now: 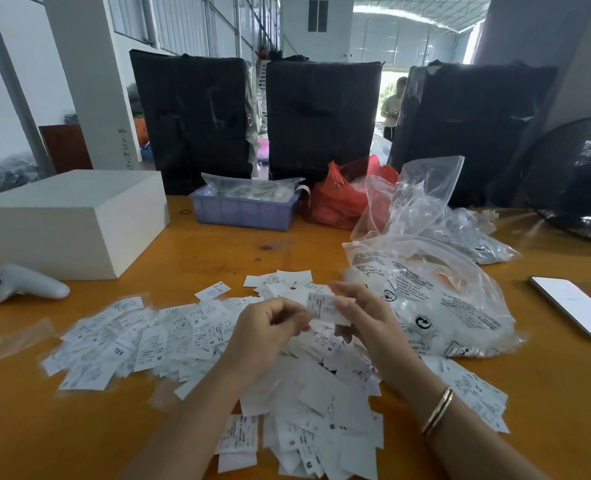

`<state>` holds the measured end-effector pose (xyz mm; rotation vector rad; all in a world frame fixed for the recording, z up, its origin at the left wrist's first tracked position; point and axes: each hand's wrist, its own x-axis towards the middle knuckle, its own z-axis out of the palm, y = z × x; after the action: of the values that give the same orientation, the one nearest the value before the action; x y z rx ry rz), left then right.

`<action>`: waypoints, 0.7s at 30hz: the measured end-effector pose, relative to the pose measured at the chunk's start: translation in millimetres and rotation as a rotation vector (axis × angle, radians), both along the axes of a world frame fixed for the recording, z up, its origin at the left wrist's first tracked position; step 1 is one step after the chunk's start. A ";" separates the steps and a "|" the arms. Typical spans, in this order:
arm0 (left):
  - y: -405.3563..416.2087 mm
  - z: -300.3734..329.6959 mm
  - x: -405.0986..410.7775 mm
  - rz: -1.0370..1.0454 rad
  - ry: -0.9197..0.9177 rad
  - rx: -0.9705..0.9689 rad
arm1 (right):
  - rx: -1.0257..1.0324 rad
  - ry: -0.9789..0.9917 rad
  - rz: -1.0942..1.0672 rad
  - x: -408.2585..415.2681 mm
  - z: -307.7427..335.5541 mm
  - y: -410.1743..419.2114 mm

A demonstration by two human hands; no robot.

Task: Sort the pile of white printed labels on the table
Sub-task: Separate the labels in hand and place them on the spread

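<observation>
**One label up, a big pile to go**

Both hands are up over the pile of labels [238, 344]; the right hand [363, 317] holds one label [325, 306] in its fingers, with the print facing up; the left hand [269, 327] is curled beside it, and its fingertips seem to pinch the near edge of the same label, but the blur makes that hard to be sure of.

Under the held label, and out to both sides of it, the white labels lie in a loose heap on the wooden table [217, 251]; letters like M, S and XXL show on some of them; I see no neat stacks yet, so the sorting looks like it is only at the start.

The step now looks like reading the size on the held label; the next move needs a clear spot for that size, and the label has to go down flat so it does not slide back into the heap.

Just past the right hand sit clear plastic bags [432, 299]; farther right lies a phone [578, 306].
</observation>
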<state>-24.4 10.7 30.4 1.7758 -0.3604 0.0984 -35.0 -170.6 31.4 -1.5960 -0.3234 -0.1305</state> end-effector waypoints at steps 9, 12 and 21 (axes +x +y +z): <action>0.3 -2.1 2.5 0.017 0.024 -0.053 | 0.195 0.007 -0.094 -2.3 6.0 -3.7; 0.9 -1.9 2.3 0.031 0.007 -0.046 | 0.113 0.018 -0.060 -3.7 4.1 -1.4; 3.1 -2.5 3.5 0.029 -0.023 -0.037 | 0.146 0.035 -0.117 -3.1 6.0 -3.9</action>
<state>-20.9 13.8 28.0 1.7444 -0.3480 0.1453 -38.1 -174.4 37.4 -1.4706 -0.1885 -0.2116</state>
